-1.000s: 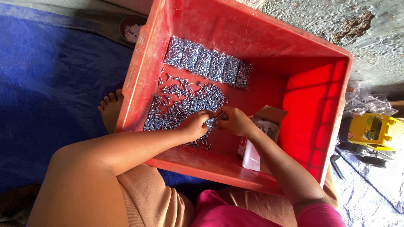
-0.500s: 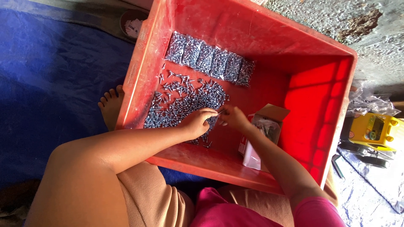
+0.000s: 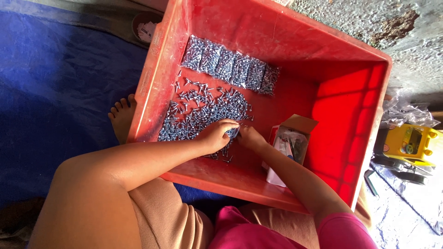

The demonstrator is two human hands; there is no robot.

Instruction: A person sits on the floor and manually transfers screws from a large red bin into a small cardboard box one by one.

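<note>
A big red plastic crate (image 3: 350,115) holds a loose pile of small silver screws (image 3: 198,115). Along its far wall lies a row of several clear bags packed with screws (image 3: 230,69). My left hand (image 3: 213,137) rests at the near edge of the pile, fingers curled. My right hand (image 3: 249,137) meets it from the right. Both pinch a small clear bag of screws (image 3: 233,132) between them; most of that bag is hidden by the fingers.
An open cardboard box (image 3: 291,140) with plastic bags inside stands in the crate, right of my hands. A bare foot (image 3: 121,117) lies on the blue tarp (image 3: 55,92) left of the crate. A yellow device (image 3: 408,143) sits at the right, a round tub (image 3: 145,27) behind.
My two hands stay together over the near edge of the screw pile, with only small finger movements. The view has shifted slightly.
</note>
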